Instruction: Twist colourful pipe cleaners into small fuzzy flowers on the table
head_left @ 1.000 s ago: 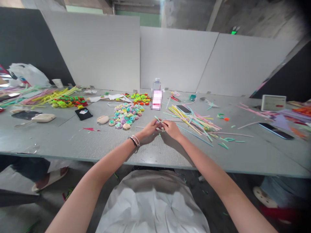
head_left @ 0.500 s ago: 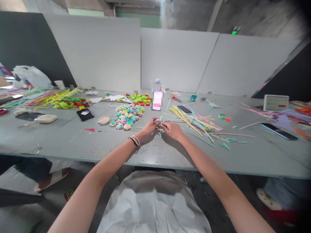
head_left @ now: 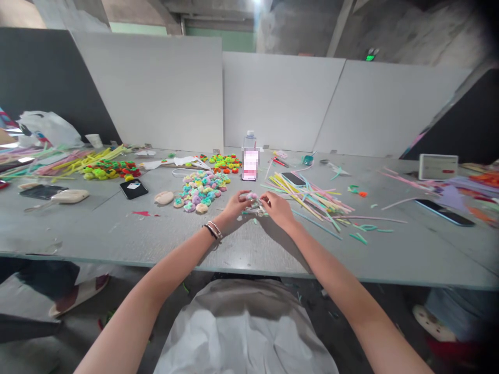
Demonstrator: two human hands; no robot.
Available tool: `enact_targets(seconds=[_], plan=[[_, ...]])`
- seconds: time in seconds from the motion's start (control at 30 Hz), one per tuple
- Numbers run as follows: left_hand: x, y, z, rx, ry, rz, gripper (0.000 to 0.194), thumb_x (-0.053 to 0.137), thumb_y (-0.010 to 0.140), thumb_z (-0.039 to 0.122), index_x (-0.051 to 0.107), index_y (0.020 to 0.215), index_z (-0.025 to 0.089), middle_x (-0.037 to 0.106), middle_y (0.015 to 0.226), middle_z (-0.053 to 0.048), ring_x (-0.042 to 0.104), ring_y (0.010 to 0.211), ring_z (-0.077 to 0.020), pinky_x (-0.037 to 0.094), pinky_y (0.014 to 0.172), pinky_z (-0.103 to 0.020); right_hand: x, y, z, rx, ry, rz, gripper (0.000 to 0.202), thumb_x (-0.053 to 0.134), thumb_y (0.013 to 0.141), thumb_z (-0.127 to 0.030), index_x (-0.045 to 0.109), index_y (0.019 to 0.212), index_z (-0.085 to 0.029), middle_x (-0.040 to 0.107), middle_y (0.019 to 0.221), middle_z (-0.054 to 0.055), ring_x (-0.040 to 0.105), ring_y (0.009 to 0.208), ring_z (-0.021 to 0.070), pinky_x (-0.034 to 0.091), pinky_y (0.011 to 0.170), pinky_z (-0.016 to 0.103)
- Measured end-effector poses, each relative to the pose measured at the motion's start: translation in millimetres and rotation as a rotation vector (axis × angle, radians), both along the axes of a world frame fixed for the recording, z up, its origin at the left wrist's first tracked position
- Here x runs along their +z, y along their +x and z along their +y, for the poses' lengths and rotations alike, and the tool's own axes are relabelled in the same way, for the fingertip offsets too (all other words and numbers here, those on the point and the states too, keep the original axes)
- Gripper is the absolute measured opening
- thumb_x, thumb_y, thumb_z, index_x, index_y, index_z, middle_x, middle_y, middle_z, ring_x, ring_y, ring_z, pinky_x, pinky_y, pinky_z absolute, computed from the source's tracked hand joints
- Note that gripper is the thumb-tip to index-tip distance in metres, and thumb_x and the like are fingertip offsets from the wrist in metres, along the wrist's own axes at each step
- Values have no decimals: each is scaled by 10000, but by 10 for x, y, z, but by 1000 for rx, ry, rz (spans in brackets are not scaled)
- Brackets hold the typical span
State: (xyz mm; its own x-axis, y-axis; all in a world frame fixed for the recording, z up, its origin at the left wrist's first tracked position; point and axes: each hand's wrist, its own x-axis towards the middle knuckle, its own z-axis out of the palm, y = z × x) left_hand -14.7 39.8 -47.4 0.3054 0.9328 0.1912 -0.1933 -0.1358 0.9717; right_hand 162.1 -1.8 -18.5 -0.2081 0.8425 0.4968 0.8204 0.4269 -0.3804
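My left hand [head_left: 235, 205] is closed on a small pastel fuzzy piece [head_left: 251, 197], pink-lilac in colour. My right hand [head_left: 276, 206] is pinched at the right side of that piece; what lies between its fingertips is too small to name. Just left of the hands is a pile of pastel fuzzy pieces [head_left: 202, 188]. To the right lie loose pastel fuzzy stems [head_left: 312, 196]. Beyond the hands a lit phone [head_left: 250, 165] stands upright against a clear bottle [head_left: 250, 139]. Short scraps lie on the table under the fingers.
Red and green fuzzy pieces [head_left: 111, 170] and a black phone or case [head_left: 133, 189] lie left on the grey table [head_left: 156, 239]. A second phone [head_left: 293, 179] lies by the stems, another [head_left: 444, 212] far right. A white device [head_left: 438, 167] stands behind it.
My hands have opened a slight gap between them, with the fuzzy piece staying at my left fingers. The green stem bit that stood up between them no longer shows. The view has shifted a little.
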Motion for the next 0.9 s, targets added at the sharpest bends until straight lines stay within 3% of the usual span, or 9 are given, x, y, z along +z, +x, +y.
enact_targets(seconds=[0.13, 0.3, 0.5, 0.67, 0.9], plan=[[56, -7, -9, 108, 44, 76, 422, 722, 682, 458, 663, 968, 151, 652, 799, -49, 552, 654, -108, 418, 559, -222, 1, -1, -3, 58, -34, 17, 162, 486, 903, -313, 613, 970, -239, 690, 933, 47, 612, 801, 189, 358, 656, 266], [42, -20, -2, 69, 76, 148, 454, 588, 759, 593, 672, 744, 148, 607, 684, -38, 514, 594, -100, 405, 523, -216, -32, -71, -33, 194, -61, -12, 168, 496, 905, -303, 616, 991, -224, 678, 978, 73, 608, 821, 193, 371, 701, 271], [50, 12, -29, -50, 47, 56, 481, 600, 744, 612, 680, 776, 139, 662, 797, -80, 604, 724, -139, 485, 672, -251, -97, -89, -21, 233, -31, -56, 145, 506, 902, -287, 625, 962, -229, 670, 990, 75, 606, 871, 203, 379, 744, 282], [53, 10, -8, 45, 74, 110, 507, 647, 689, 616, 684, 789, 120, 664, 768, -70, 596, 693, -142, 479, 661, -256, -86, -60, -8, 256, 36, -67, 206, 442, 941, -291, 635, 987, -234, 671, 1015, 75, 606, 933, 197, 400, 788, 284], [77, -13, -2, 102, 129, 209, 500, 598, 726, 613, 669, 780, 121, 622, 650, -34, 542, 562, -109, 417, 544, -228, -82, -43, 0, 324, 144, -88, 215, 443, 936, -228, 632, 1039, -214, 670, 1026, 82, 603, 968, 202, 449, 820, 318]])
